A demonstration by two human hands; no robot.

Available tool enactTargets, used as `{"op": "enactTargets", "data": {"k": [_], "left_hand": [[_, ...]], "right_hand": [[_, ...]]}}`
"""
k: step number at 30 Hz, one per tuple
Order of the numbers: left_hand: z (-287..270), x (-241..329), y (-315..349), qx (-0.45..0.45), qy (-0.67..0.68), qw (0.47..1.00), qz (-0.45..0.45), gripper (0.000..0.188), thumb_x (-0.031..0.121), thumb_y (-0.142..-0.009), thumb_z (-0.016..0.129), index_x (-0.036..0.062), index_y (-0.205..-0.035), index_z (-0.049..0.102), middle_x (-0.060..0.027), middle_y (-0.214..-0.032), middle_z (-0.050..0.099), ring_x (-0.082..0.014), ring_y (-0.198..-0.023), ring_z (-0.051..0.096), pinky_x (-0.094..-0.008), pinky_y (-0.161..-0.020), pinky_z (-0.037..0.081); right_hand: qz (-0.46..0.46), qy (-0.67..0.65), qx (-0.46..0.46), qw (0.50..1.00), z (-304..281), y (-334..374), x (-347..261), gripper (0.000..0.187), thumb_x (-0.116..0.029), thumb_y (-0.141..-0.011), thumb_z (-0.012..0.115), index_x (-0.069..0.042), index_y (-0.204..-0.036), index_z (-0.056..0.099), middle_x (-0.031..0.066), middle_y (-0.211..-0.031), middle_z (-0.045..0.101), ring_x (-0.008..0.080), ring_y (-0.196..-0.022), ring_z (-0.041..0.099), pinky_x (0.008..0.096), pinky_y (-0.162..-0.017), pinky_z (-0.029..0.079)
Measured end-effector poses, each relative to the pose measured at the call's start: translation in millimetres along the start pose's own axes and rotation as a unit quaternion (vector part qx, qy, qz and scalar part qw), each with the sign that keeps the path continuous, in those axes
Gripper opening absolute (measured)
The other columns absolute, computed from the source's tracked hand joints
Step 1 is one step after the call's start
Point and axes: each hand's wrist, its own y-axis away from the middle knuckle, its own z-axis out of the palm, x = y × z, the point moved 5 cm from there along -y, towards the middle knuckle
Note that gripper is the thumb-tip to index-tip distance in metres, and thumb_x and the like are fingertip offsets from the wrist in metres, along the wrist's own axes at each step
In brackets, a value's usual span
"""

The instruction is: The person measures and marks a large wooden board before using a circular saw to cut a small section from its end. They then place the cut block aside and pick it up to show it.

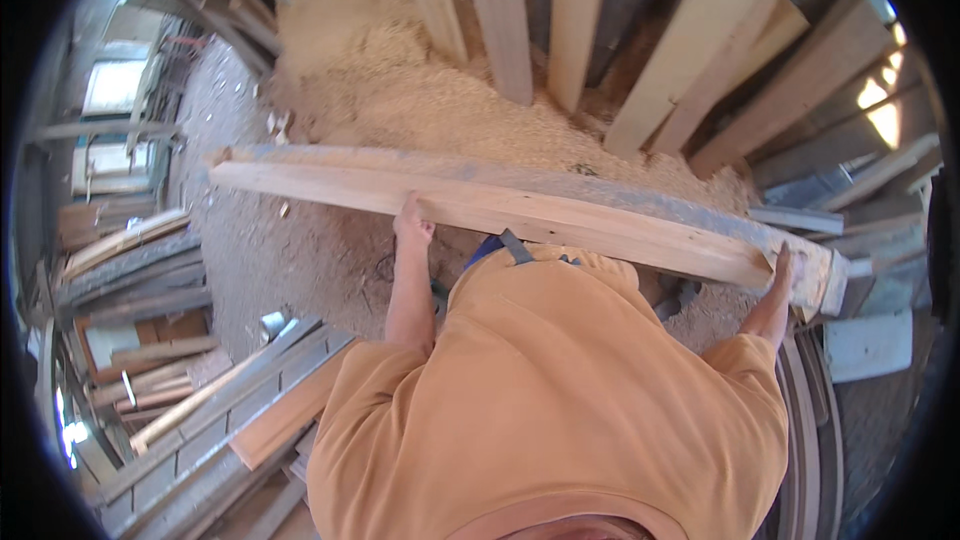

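Observation:
A long, thick wooden beam (520, 215) lies across in front of my waist, its near face pale and freshly cut, its upper face grey and weathered. My left hand (413, 221) is closed on the beam's near lower edge, left of the middle; its fingers are partly hidden. Close to the beam's right end, my right hand (779, 280) grips the near side, and most of its fingers are out of sight. The left end of the beam reaches out over the dirt floor.
Sawdust (400, 70) is heaped beyond the beam. Several upright boards (580, 20) lean at the far side and far right. Stacked lumber (140, 270) stands at the left, with more planks (240, 410) at the lower left. A pale panel (868, 347) is at the right.

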Motion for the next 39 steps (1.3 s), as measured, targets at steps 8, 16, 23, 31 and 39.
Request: {"op": "enactTargets", "data": {"k": [8,16,23,31,39], "left_hand": [[2,-9,3,0.018,0.002,1.0,0.018,0.049,0.042,-0.079,0.089,0.0089,-0.104,0.063,-0.003,-0.073,0.05,-0.0146,-0.052,0.041,-0.031,-0.042,0.031],[6,-21,-5,0.039,-0.015,0.999,-0.003,0.065,0.047,-0.077,0.091,0.0055,-0.118,0.061,-0.0058,-0.088,0.062,-0.0179,-0.062,0.051,-0.034,-0.049,0.039],[7,-22,-11,-0.043,0.023,0.999,0.019,0.076,0.05,-0.072,0.094,0.0021,-0.119,0.058,-0.0072,-0.098,0.066,-0.0199,-0.071,0.062,-0.0343,-0.051,0.042],[12,-21,-6,-0.093,0.008,0.996,0.015,0.066,0.051,-0.076,0.092,0.0018,-0.112,0.066,-0.0091,-0.094,0.068,-0.0172,-0.073,0.063,-0.0337,-0.051,0.049],[4,-12,-21,-0.279,-0.083,0.957,-0.006,0.056,0.053,-0.086,0.083,0.0107,-0.12,0.069,-0.0042,-0.094,0.071,-0.0149,-0.067,0.063,-0.0301,-0.059,0.054]], "right_hand": [[-0.236,0.04,-0.012,0.971,6,27,-24,0.056,-0.048,-0.099,0.059,-0.001,-0.126,0.069,0.0228,-0.116,0.071,0.043,-0.104,0.065,0.0528,-0.087,0.052],[-0.403,-0.16,0.049,0.9,-110,164,-283,0.048,-0.038,-0.094,0.068,-0.002,-0.126,0.07,0.0229,-0.125,0.07,0.0423,-0.118,0.065,0.0496,-0.104,0.05],[-0.693,-0.083,-0.234,0.677,-107,445,-515,0.077,-0.04,-0.086,0.078,-0.005,-0.149,0.051,0.0237,-0.149,0.055,0.0385,-0.14,0.051,0.0463,-0.113,0.046],[-0.679,0.057,-0.121,0.722,-143,578,-551,0.102,-0.033,-0.074,0.09,-0.009,-0.154,0.031,0.0267,-0.153,0.041,0.0505,-0.133,0.052,0.0561,-0.105,0.051],[-0.65,0.084,-0.161,0.738,-112,573,-568,0.094,-0.024,-0.069,0.09,-0.006,-0.144,0.035,0.0282,-0.144,0.05,0.0447,-0.128,0.058,0.0518,-0.1,0.055]]}}
